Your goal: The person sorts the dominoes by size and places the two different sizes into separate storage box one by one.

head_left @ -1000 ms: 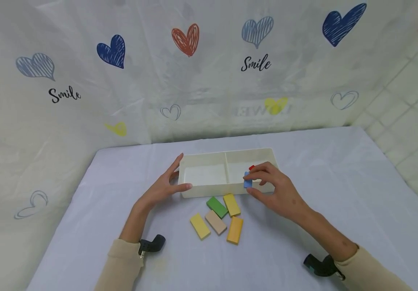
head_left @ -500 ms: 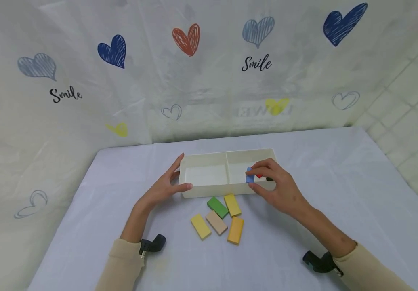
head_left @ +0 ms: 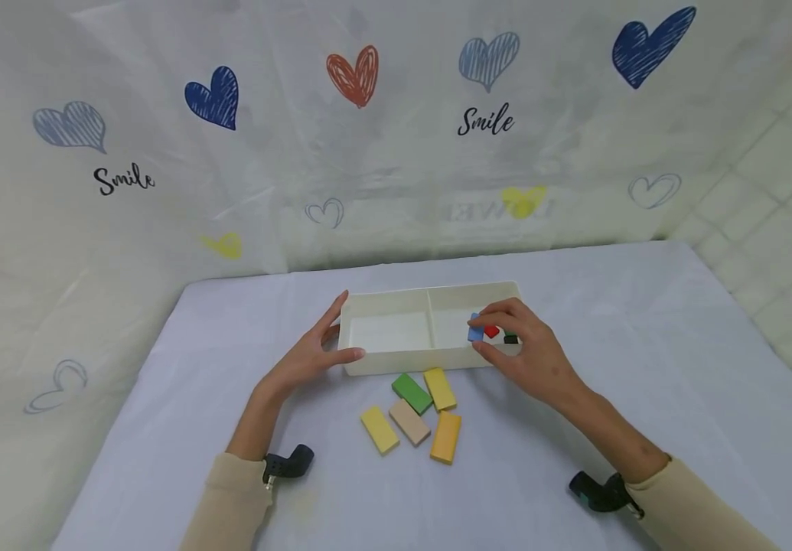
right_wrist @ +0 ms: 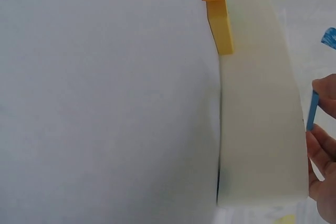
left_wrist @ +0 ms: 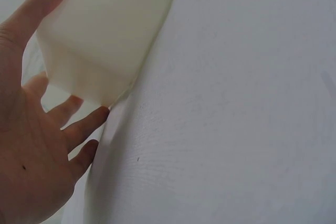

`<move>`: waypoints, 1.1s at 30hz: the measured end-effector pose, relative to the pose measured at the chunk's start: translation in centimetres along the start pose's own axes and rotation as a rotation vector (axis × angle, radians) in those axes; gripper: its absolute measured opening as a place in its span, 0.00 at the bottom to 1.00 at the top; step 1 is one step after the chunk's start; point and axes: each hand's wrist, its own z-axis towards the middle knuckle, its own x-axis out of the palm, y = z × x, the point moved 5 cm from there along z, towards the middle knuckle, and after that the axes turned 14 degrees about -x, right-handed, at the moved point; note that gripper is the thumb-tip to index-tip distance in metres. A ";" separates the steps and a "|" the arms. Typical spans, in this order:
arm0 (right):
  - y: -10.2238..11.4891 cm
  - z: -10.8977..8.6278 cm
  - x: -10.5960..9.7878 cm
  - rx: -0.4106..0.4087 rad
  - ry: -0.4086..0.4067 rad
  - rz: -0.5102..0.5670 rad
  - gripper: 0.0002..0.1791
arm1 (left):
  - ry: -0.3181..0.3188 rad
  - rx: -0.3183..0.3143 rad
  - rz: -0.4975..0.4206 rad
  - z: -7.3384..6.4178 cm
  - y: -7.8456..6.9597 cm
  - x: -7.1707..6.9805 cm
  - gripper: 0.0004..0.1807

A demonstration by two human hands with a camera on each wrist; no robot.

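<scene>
As the head view shows, the right hand (head_left: 526, 348) pinches a blue block (head_left: 474, 327) between thumb and fingertips at the right compartment of a white tray (head_left: 396, 362). The block is held roughly upright; whether its lower end touches the tray floor cannot be told. Beside it, inside that compartment, lie a red piece (head_left: 491, 331) and a dark piece (head_left: 510, 337), partly covered by the hand. A partition (head_left: 430, 317) splits the tray into 2 compartments. At the tray's left end is the left hand (head_left: 306, 356), unclenched, with its thumb against the front wall. On the white cloth (head_left: 643, 344) in front of the tray lie 5 blocks: a green block (head_left: 412, 392) and a yellow block (head_left: 440, 388) nearest the tray, then a tan block (head_left: 410, 422), a pale yellow block (head_left: 379, 430) and an orange-yellow block (head_left: 446, 437). Behind hangs a pale sheet (head_left: 396, 153) printed with hearts and the word "Smile".

The left wrist view shows the left hand's fingers spread and fairly straight at the tray's end, the thumb on its long wall. A green corner peeps in at the top edge.

In the right wrist view, the blue block appears edge-on as a thin strip between the right hand's digits, close to the tray's rim. The orange-yellow block and the yellow block line up at the top, near the front wall.
</scene>
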 end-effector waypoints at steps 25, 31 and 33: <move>-1.4 0.5 -0.1 0.043 0.015 -0.056 0.15 | -0.005 0.000 0.006 -0.2 -0.2 0.0 0.55; -1.7 0.7 0.1 0.051 0.028 -0.062 0.16 | -0.005 0.004 0.000 -0.2 -0.2 0.0 0.55; -1.8 0.7 0.2 0.058 0.031 -0.060 0.16 | -0.003 0.002 0.000 -0.1 0.0 0.0 0.56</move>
